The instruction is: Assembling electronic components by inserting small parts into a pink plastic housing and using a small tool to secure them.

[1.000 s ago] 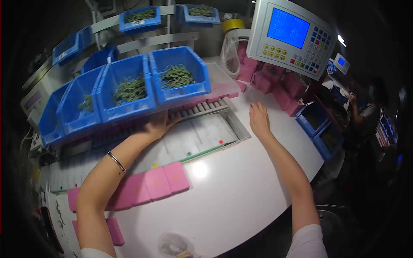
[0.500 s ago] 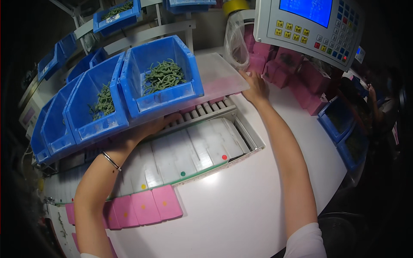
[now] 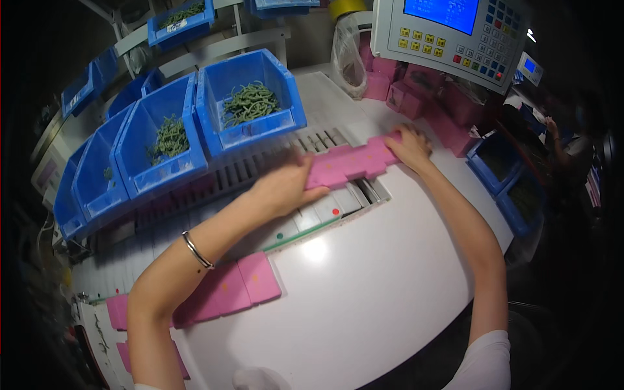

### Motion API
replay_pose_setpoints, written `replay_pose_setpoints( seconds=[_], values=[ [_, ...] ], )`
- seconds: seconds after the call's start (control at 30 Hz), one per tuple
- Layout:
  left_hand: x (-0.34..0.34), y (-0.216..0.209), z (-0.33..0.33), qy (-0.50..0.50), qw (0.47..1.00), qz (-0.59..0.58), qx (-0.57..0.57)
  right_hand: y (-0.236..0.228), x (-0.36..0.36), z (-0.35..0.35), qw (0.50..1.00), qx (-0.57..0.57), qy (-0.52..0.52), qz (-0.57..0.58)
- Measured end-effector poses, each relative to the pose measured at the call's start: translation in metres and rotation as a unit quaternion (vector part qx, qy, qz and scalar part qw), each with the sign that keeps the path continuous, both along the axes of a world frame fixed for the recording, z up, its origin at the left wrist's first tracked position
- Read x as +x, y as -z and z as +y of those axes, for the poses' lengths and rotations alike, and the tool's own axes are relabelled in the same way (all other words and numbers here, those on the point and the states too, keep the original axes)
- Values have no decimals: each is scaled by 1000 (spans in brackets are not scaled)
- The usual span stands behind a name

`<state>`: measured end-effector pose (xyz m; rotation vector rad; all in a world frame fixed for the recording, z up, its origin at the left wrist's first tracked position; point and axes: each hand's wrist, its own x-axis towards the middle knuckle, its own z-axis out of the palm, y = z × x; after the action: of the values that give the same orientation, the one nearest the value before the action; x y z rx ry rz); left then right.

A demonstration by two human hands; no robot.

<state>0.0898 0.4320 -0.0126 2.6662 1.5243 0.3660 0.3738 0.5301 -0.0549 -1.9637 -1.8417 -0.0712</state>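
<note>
A row of pink boxes (image 3: 354, 162) with small yellow dots is held pressed end to end between my two hands, above the right end of the white-lidded machine (image 3: 312, 218). My left hand (image 3: 289, 183) grips the row's left end, thumb on the near side and fingers at the back. At the row's right end, my right hand (image 3: 412, 149) closes round the last box. On the white table, more pink boxes (image 3: 234, 286) lie side by side along the machine's near edge, partly hidden by my left forearm.
Blue bins (image 3: 250, 130) with green curled pieces (image 3: 252, 103) overhang the machine. A control panel (image 3: 448, 39) with a blue screen stands at the far right, near stacked pink boxes (image 3: 448, 104) and a clear bag (image 3: 350, 65). More blue bins (image 3: 513, 182) sit beyond the table's right edge, with a person nearby.
My left hand has come out from under the blue bins, and my right hand has shifted nearer and rightward. A row of pink boxes now spans between them.
</note>
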Motion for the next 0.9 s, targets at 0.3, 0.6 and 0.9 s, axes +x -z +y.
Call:
replay_pose_setpoints(
  seconds=[0.3,0.6,0.9],
  values=[
    [82,27,-149,47,996,-48,62,11,99,-173,999,-34,22,-16],
    [6,-36,-198,-40,994,-95,35,-19,-4,-259,980,65,-190,-7],
    [-129,6,-373,-329,940,48,71,-79,-144,-430,895,-106,-433,34]
  ],
)
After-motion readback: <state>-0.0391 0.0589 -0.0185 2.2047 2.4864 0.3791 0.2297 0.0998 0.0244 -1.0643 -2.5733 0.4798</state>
